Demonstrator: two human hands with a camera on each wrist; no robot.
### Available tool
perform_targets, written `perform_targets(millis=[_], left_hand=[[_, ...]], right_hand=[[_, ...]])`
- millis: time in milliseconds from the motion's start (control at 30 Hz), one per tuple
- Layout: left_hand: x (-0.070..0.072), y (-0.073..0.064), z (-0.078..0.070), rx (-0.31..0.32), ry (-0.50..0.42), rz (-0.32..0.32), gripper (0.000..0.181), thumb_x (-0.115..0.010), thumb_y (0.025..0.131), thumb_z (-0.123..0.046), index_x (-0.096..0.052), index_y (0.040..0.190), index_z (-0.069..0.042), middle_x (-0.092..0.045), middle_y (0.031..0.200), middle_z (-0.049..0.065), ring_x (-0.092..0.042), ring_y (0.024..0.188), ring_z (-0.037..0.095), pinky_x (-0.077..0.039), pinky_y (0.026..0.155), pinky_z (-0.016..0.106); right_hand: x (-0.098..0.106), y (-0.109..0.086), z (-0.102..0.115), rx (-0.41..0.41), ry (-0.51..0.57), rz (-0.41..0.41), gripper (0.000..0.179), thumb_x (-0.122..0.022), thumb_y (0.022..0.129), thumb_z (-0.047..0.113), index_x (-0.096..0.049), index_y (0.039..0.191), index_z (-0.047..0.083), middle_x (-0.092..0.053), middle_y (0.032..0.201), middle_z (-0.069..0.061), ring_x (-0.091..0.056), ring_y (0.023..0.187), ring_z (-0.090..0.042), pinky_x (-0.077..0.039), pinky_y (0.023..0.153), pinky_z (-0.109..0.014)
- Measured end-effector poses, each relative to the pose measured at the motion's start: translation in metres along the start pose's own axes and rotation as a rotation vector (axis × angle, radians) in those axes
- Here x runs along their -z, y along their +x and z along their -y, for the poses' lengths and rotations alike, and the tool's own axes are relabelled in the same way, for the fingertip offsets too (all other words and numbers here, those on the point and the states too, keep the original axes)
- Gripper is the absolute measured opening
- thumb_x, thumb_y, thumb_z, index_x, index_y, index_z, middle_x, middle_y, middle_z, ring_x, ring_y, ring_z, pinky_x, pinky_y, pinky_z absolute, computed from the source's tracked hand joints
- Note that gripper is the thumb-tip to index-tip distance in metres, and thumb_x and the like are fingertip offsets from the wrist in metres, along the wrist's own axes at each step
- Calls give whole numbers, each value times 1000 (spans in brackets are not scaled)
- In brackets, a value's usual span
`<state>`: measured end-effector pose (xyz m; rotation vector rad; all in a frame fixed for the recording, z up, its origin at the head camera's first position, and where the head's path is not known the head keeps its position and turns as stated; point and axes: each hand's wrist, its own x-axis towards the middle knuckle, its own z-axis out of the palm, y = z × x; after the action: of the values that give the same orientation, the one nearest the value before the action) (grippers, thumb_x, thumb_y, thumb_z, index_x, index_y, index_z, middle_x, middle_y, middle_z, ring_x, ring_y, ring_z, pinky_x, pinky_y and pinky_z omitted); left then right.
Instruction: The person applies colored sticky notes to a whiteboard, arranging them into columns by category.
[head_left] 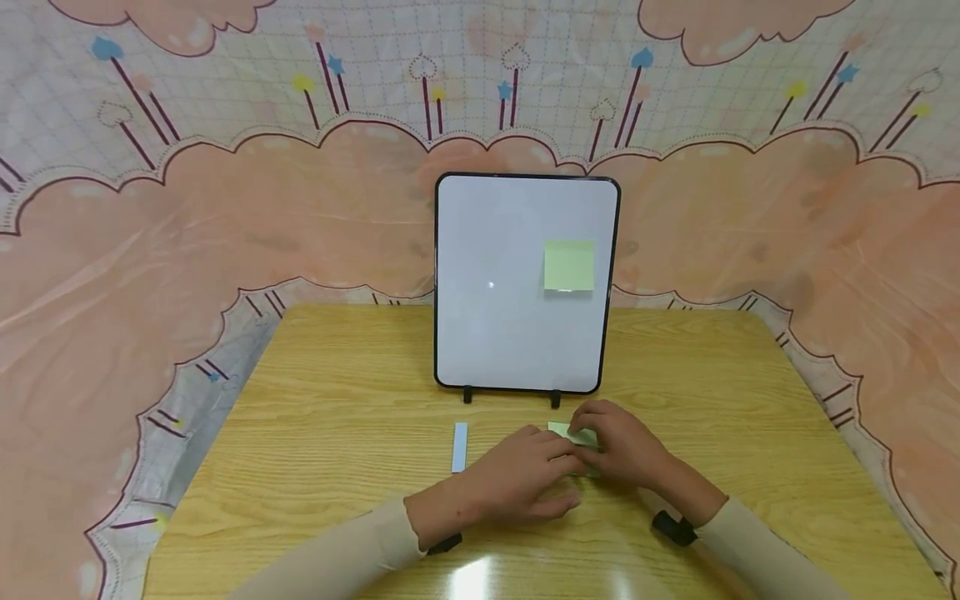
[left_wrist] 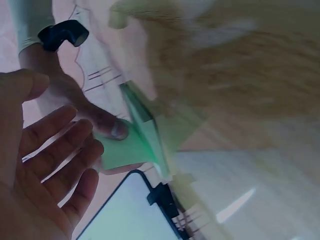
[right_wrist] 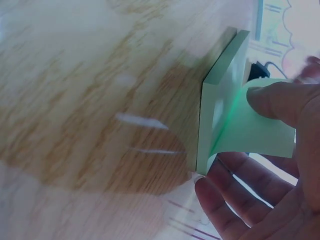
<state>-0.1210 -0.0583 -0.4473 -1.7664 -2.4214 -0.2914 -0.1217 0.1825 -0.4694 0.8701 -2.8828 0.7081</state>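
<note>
While the right hand (head_left: 626, 446) pinches a raised green sheet (right_wrist: 270, 130) between thumb and fingers, probably to separate it, the sticky-note pad (right_wrist: 206, 115) lies on the bench (head_left: 337, 375). The left hand (head_left: 521, 475), fingers loosely extended, partly hides this pad; a whiteboard (head_left: 510, 333) with one green note (head_left: 568, 265) stands behind, a light-blue strip (head_left: 460, 447) lies leftward.
</note>
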Motion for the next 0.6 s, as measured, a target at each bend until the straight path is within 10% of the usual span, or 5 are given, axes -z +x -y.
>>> perform_targets(millis=[600], left_hand=[[-16, -4, 4, 59, 87, 173, 51, -59, 105, -52, -63, 146, -21, -59, 148, -5, -54, 139, 13, -50, 105, 34]], right_hand=[[-3, 2, -1, -18, -21, -19, 14, -86, 90, 14, -75, 98, 18, -71, 109, 1, -67, 106, -21, -59, 89, -44]])
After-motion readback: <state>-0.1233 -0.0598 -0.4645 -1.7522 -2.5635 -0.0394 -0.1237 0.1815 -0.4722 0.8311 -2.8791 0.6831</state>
